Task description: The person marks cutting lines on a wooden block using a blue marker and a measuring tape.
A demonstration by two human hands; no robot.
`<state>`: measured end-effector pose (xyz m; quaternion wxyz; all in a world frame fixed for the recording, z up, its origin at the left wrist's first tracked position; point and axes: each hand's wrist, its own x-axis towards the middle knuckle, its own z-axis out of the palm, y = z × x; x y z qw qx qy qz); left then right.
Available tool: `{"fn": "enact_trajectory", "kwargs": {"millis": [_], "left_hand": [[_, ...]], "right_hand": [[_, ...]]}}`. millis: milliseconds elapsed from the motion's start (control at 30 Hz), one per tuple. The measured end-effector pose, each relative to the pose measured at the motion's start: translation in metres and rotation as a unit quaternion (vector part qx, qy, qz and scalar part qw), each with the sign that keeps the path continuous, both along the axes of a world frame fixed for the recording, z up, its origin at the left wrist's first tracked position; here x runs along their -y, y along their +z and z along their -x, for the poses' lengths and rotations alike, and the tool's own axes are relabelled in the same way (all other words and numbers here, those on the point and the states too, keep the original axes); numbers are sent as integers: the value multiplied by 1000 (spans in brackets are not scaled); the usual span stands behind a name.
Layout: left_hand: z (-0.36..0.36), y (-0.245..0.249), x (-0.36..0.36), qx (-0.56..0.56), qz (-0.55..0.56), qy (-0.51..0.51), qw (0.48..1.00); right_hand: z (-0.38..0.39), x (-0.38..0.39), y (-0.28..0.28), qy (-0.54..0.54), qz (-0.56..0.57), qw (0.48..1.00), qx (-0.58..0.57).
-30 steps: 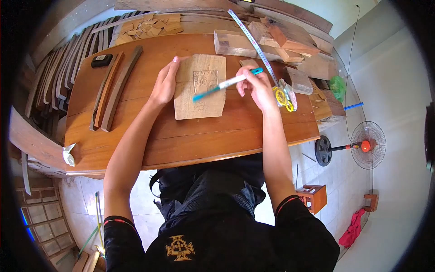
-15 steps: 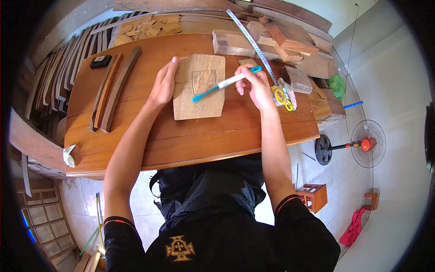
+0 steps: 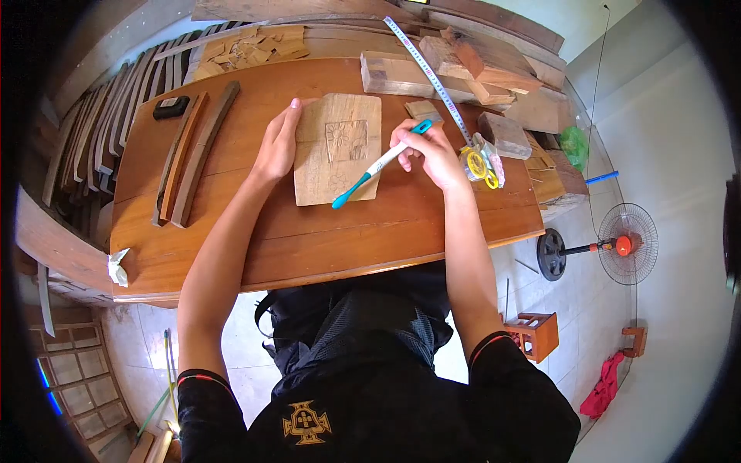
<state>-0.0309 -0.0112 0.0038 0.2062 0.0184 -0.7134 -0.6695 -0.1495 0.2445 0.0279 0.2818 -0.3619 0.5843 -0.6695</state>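
A pale wooden board [image 3: 315,166] with a carved floral square near its middle lies on the wooden table [image 3: 370,247]. My left hand [image 3: 279,145] grips its left edge, the thumb up along the side and the other fingers hidden behind. Between the fingers of my right hand [image 3: 434,154] is a teal and white toothbrush [image 3: 381,162], held slanting across the board's right side. Its teal head points down toward the board's lower edge, overlapping it in this view. Fainter markings show on the wood below the carved square.
Right of my right hand stand a tape measure [image 3: 432,76], its blade stretched out, and yellow-handled scissors [image 3: 492,179]. Wood blocks [image 3: 401,75] line the back edge. Wooden strips [image 3: 202,150] and a black case [image 3: 170,106] lie at left; a fan [image 3: 627,245] stands beyond.
The toothbrush has tilted more steeply, its head moving down from the carved area toward the board's lower edge. My left hand and the board have hardly moved.
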Motion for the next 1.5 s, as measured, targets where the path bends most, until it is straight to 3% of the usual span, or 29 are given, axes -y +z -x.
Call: {"fn": "enact_trajectory", "kwargs": {"millis": [100, 300, 400, 567, 800, 933, 1067, 1200, 1333, 1500], "left_hand": [[-1, 1, -1, 3, -4, -3, 1000], [-1, 3, -1, 8, 11, 9, 1000], [-1, 2, -1, -1, 0, -4, 1000], [-4, 6, -3, 22, 8, 11, 1000], [-1, 1, -1, 3, 5, 1, 1000], [0, -1, 1, -1, 14, 4, 1000], [1, -3, 1, -12, 11, 1, 1000], [-1, 3, -1, -2, 7, 4, 1000], [-2, 1, 0, 8, 21, 12, 1000], [-2, 2, -1, 7, 19, 12, 1000]], "right_hand": [[-1, 1, 3, -17, 42, 999, 24], [0, -1, 1, 7, -1, 1000, -9], [2, 0, 0, -46, 69, 996, 27], [-2, -1, 0, 7, -22, 1000, -21], [-5, 0, 6, -46, 30, 998, 14], [1, -1, 1, -5, 16, 1000, -23], [2, -1, 2, -71, 73, 994, 40], [3, -3, -3, -26, -1, 999, -19], [5, -3, 0, -92, 88, 992, 25], [-3, 0, 1, -37, 9, 999, -11]]}}
